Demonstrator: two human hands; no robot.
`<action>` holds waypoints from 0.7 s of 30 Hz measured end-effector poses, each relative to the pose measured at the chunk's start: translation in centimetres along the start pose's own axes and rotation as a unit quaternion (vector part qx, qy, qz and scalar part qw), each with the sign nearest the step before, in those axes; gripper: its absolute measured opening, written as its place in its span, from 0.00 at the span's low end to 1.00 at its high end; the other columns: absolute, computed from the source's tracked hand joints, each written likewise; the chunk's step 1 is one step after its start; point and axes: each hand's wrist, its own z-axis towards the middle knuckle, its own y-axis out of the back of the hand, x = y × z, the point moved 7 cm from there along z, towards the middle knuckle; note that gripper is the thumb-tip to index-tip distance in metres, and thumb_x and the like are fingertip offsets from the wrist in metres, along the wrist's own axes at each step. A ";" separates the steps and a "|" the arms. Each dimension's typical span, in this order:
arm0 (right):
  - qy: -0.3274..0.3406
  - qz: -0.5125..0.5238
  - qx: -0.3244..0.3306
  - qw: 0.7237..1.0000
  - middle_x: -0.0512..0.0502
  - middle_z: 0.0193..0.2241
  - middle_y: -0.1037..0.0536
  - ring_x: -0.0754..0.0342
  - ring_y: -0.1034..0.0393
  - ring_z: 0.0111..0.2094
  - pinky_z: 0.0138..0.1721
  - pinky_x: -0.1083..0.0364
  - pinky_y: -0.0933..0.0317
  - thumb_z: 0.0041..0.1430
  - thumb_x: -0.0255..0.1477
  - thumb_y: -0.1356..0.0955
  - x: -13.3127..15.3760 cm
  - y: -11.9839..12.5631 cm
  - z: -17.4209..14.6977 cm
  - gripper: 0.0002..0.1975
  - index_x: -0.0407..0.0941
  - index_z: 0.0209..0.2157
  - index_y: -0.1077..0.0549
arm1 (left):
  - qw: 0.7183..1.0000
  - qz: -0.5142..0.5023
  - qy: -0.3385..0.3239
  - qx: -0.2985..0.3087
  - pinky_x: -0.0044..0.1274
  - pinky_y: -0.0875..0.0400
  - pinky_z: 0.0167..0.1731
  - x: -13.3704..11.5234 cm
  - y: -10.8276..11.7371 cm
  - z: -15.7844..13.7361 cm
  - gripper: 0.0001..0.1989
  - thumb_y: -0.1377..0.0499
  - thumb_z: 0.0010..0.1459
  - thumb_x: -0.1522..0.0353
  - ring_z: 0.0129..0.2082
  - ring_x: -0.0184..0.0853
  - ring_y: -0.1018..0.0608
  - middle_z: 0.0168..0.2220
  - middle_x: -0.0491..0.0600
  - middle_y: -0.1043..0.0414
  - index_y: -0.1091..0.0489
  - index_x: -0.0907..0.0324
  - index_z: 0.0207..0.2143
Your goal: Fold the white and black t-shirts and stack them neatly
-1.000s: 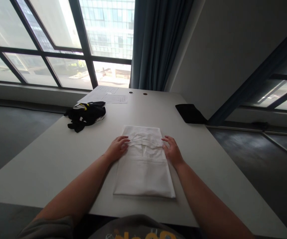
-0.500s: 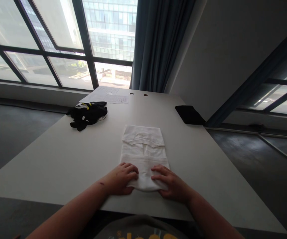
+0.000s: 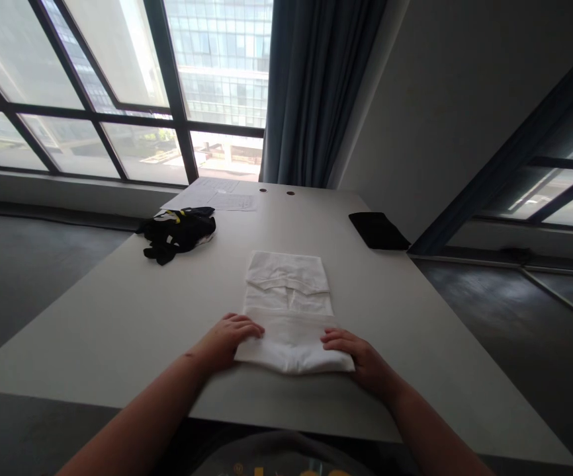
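A white garment [image 3: 289, 340] lies folded into a long rectangle on the table in front of me, its near part doubled over in a flap. My left hand [image 3: 229, 338] grips the flap's left edge, fingers curled over the top and the thumb out of sight. At the opposite edge my right hand [image 3: 360, 357] has hold of the near right side in the same way, its thumb also hidden. The near hem sags a little between the hands. Creased layers show at the garment's far end.
The white table [image 3: 132, 344] carries a rumpled black garment with yellow and white parts [image 3: 180, 235] at the left. A folded black cloth [image 3: 378, 230] lies at the right edge. Papers [image 3: 212, 195] rest in the far left corner, near a blue curtain [image 3: 311, 99] and windows.
My hands have moved apart to the two sides of the flap. The garment's near end is now wider and straighter along the hem.
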 end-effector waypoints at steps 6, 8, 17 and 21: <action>-0.017 0.014 0.091 0.996 0.38 0.58 0.22 0.41 0.31 0.64 0.71 0.35 0.50 0.71 0.41 0.32 0.2 -0.5 -0.5 0.18 0.49 0.56 0.20 | 0.996 0.055 -0.073 0.009 0.36 0.34 0.60 -2.8 0.6 -0.6 0.21 0.41 0.56 0.73 0.53 0.41 0.20 0.55 0.47 0.20 0.26 0.50 0.51; -0.024 0.030 0.131 0.991 0.39 0.58 0.22 0.41 0.31 0.63 0.72 0.36 0.53 0.72 0.42 0.34 1.4 -0.3 -0.6 0.21 0.49 0.59 0.21 | 0.996 0.041 -0.077 -0.005 0.34 0.31 0.57 -3.4 1.2 -1.0 0.17 0.42 0.62 0.70 0.51 0.40 0.19 0.52 0.49 0.19 0.26 0.50 0.52; -0.219 0.226 0.017 0.949 0.45 0.30 0.20 0.49 0.28 0.32 0.38 0.53 0.33 0.59 0.55 0.29 0.5 3.5 2.0 0.28 0.41 0.35 0.22 | 0.962 -0.058 0.116 -0.241 0.25 0.29 0.34 -2.2 5.0 -0.2 0.17 0.50 0.72 0.58 0.31 0.35 0.20 0.32 0.48 0.21 0.27 0.57 0.39; -0.300 0.243 -0.106 0.916 0.47 0.29 0.23 0.52 0.31 0.28 0.31 0.56 0.39 0.57 0.54 0.30 -3.8 4.3 6.3 0.27 0.42 0.39 0.24 | 0.932 -0.014 0.267 -0.246 0.25 0.33 0.32 2.5 6.1 4.6 0.19 0.51 0.72 0.54 0.33 0.38 0.21 0.31 0.48 0.22 0.31 0.55 0.34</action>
